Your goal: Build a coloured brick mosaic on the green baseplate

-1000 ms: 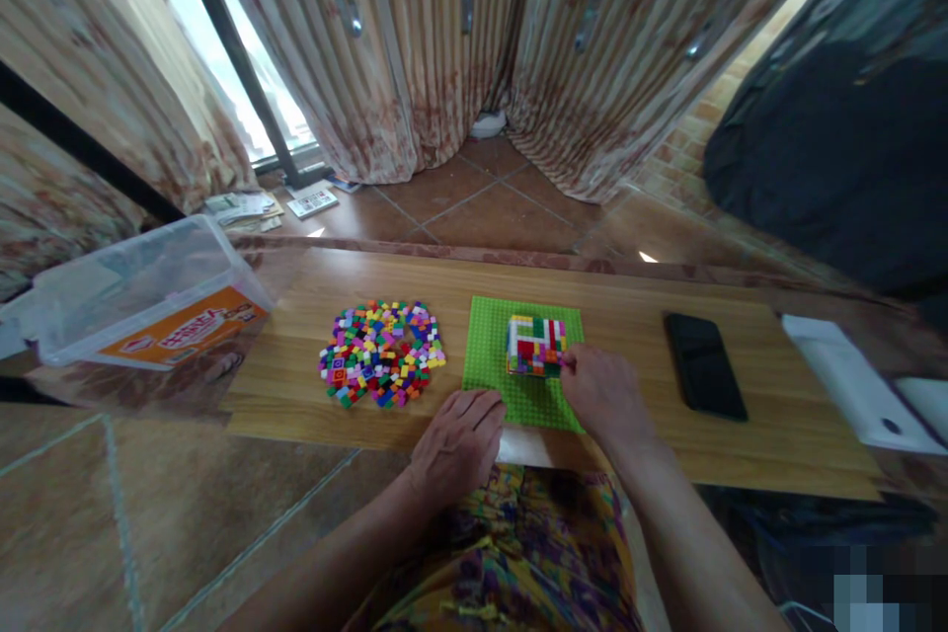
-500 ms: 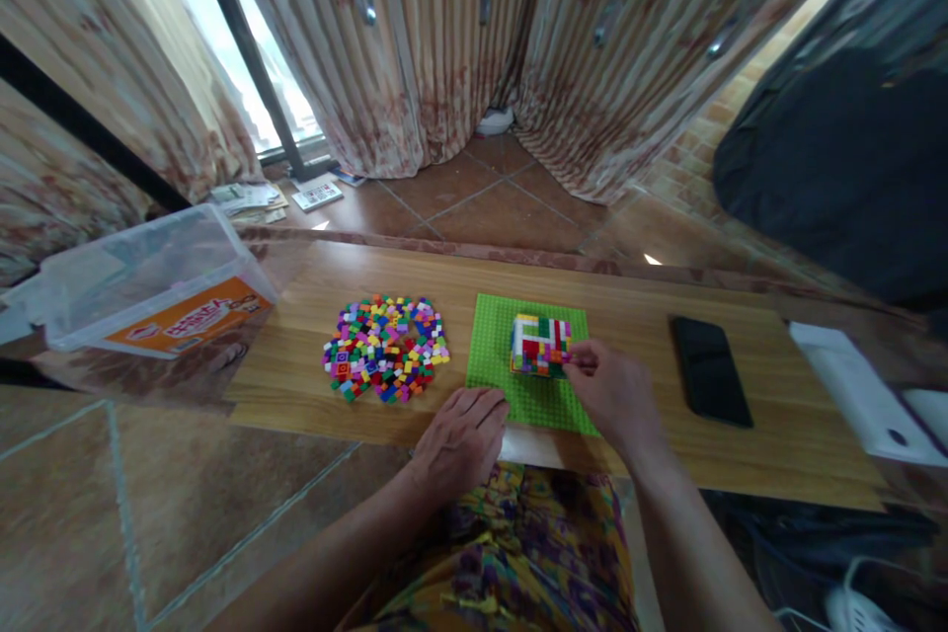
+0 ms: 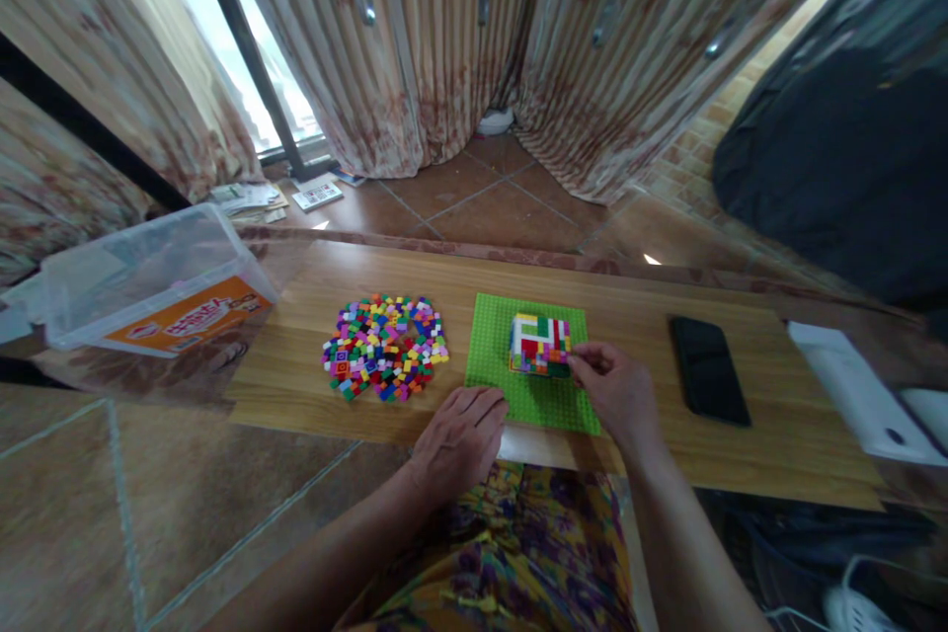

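A green studded baseplate (image 3: 485,336) lies on the wooden table, carrying a small block-shaped build of coloured toy bricks (image 3: 539,344) with white, yellow, green and red on top. At the build's right side is my right hand (image 3: 618,395), thumb and forefinger pinched together by its near right corner. Whatever is between those fingertips is too small to make out. My left hand (image 3: 463,430) rests palm down at the plate's near left corner, fingers lying loosely on the edge and holding nothing visible. Left of the plate spreads a pile of loose toy bricks (image 3: 385,348) in many colours.
A clear plastic bin (image 3: 155,267) with an orange label stands at the table's left end. A black phone (image 3: 709,370) lies right of the plate, and a white long object (image 3: 859,390) is beyond it. Curtains (image 3: 415,49) hang behind the table.
My right fingertips have shifted slightly right along the build's near right corner. My left hand stays in place, and the brick pile looks the same.
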The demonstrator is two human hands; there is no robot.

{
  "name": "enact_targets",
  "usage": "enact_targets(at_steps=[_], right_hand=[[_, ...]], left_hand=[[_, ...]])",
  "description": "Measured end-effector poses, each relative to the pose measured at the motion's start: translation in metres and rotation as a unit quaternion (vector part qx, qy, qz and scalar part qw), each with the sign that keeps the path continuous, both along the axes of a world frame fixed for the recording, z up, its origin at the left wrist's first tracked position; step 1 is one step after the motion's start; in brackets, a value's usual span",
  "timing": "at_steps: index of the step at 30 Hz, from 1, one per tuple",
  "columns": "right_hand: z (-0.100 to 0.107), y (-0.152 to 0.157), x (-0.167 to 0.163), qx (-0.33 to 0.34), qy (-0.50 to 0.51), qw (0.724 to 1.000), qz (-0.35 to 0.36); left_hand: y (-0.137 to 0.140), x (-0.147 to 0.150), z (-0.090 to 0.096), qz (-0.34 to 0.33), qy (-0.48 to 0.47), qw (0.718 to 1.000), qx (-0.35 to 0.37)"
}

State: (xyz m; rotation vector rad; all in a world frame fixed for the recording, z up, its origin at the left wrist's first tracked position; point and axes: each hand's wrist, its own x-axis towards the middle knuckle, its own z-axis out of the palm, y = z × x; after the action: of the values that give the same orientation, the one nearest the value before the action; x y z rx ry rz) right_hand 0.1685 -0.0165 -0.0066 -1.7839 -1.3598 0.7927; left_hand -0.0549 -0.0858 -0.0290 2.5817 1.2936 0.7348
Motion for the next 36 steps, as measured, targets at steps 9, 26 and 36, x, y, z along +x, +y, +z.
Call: enact_targets(at_steps=[9,26,36], right_hand=[[-0.009,0.005,0.007,-0.014,0.051,0.999,-0.004],[-0.006,-0.007,-0.003,0.037,-0.061,0.997,0.016],[0.026,-0.019,-0.050,0.146,-0.051,0.986,0.066]], left_hand=[[0.000,0.000,0.004,-0.003,0.009,1.000,0.000],[-0.001,0.000,0.000,0.005,-0.001,1.000,0.009],[-0.001,0.001,-0.001,0.003,-0.007,1.000,0.006]])
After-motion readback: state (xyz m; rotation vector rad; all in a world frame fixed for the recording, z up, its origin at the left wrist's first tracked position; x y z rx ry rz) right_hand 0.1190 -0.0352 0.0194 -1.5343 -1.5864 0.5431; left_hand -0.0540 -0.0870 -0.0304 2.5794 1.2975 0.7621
